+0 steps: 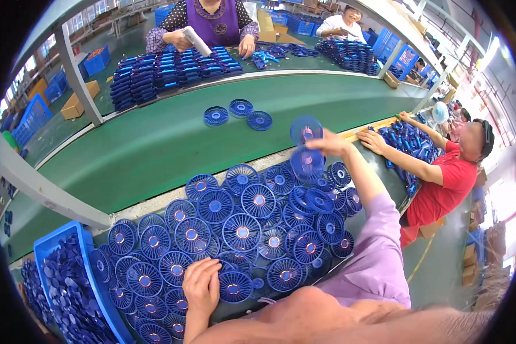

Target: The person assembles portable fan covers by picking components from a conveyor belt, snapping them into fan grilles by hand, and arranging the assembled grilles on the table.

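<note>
Blue grilles (303, 127), blurred, meet the right hand (329, 143) at its fingertips.

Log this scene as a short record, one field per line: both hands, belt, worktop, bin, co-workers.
Right hand: holding two motion-blurred blue grilles near the belt's edge
Left hand: at the grille pile's near side; grip unclear
Green belt: three round grilles lying apart from the pile
Worktop: grille pile
Blue bin: many small dark-blue pieces
Co-workers: one in red, right; others beyond the belt
</note>
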The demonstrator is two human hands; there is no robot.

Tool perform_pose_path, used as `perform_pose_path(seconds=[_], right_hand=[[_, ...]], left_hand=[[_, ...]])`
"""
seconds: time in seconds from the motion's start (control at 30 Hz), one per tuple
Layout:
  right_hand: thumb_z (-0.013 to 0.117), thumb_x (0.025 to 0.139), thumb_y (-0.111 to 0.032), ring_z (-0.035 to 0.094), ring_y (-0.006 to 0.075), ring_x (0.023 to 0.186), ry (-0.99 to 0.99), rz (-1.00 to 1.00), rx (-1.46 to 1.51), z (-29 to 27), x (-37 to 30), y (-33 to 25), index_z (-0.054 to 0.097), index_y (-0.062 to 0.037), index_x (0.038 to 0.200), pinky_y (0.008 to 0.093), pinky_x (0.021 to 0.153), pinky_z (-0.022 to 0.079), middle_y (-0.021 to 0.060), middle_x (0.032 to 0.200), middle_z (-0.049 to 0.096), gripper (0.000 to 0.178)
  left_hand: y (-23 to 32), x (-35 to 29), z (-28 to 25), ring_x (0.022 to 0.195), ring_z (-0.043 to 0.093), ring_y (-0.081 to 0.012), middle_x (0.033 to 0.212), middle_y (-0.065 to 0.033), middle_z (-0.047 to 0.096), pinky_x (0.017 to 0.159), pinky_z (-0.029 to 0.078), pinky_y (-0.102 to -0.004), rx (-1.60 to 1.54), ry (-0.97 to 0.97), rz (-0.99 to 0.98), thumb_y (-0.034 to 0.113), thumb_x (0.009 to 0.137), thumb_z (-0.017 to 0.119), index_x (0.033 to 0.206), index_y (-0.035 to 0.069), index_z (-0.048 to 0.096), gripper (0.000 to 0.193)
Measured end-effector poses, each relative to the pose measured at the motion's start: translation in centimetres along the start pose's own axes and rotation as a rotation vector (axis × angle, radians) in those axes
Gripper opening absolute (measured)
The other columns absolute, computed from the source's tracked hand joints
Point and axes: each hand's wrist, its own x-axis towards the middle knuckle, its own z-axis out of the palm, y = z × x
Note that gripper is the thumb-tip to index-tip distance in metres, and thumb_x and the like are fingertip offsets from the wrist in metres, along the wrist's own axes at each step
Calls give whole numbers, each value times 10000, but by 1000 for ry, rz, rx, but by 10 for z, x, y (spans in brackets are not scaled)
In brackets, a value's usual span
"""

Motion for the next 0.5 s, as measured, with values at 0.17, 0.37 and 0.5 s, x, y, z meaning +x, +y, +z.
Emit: perform_pose_path(seconds=[0.17, 0.37, 0.5], right_hand=[[722, 823, -522, 660, 153, 643, -149, 314, -374, 6, -67, -11, 663, 24, 994, 254, 563, 572, 92, 832, 675, 575], [654, 826, -623, 706, 190, 640, -97, 538, -549, -34, -90, 5, 695, 34, 887, 297, 566, 594, 124, 787, 721, 661], [693, 777, -636, 703, 193, 628, 48, 653, -877, -48, -82, -13, 705, 0, 794, 317, 566, 584, 107, 739, 717, 636]], left_hand=[[4, -4, -2, 949, 655, -302, 981, -102, 699, 852, 504, -400, 9, 19, -7, -42, 785, 645, 918, 32, 684, 157], [-7, -6, 5, 959, 649, -305, 988, -102, 691, 846, 507, -400, 9, -4, 56, -61, 794, 644, 923, 24, 662, 156], [-13, -10, 1, 1017, 640, -309, 1046, -115, 692, 893, 503, -409, 13, -82, 54, -46, 744, 686, 999, 55, 659, 276]])
